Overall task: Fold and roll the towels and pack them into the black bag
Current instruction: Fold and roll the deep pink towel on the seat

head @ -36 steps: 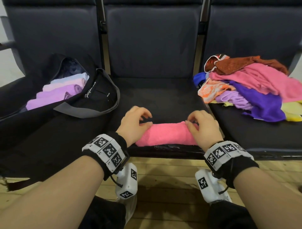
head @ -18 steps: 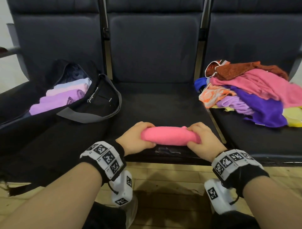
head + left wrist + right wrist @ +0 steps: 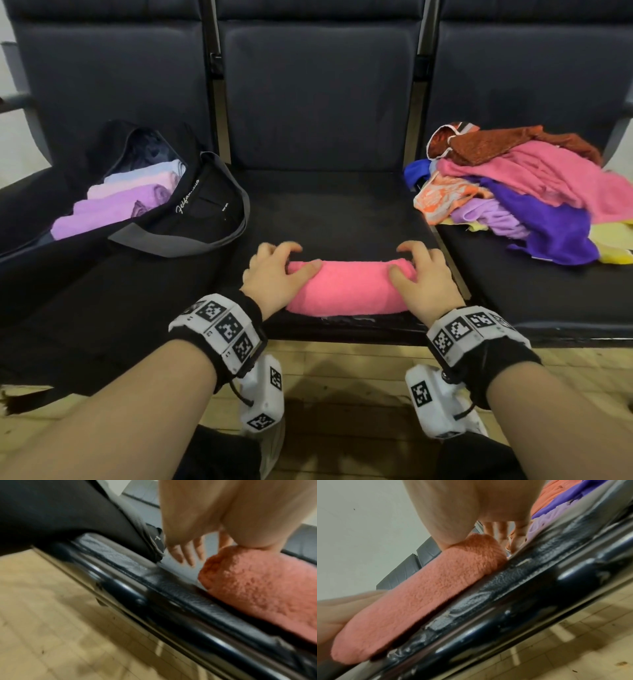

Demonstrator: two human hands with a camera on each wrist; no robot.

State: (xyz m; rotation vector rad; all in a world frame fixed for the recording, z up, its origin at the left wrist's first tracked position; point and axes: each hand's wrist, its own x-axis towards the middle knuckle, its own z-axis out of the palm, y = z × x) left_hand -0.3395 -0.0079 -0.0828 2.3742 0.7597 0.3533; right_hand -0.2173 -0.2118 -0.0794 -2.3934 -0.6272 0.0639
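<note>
A pink towel (image 3: pixel 346 287), rolled into a thick log, lies along the front edge of the middle seat (image 3: pixel 329 212). My left hand (image 3: pixel 274 274) presses its left end with the palm and thumb. In the left wrist view its fingers (image 3: pixel 187 553) hang fairly straight just past the end of the pink towel (image 3: pixel 257 588). My right hand (image 3: pixel 424 274) presses the right end the same way, and its fingers (image 3: pixel 501 531) reach beyond the pink towel (image 3: pixel 423 601). The black bag (image 3: pixel 202 219) stands open on the left seat with several rolled towels (image 3: pixel 116 205) inside.
A loose heap of towels (image 3: pixel 534 192) in pink, purple, orange, brown and yellow covers the right seat. A grey bag strap (image 3: pixel 178 245) droops toward the middle seat. Wooden floor (image 3: pixel 342 377) lies below the seat edge.
Half a second ago both hands held the pink roll lifted off the seat. Now it lies on the seat's front edge and the fingers have spread over its ends.
</note>
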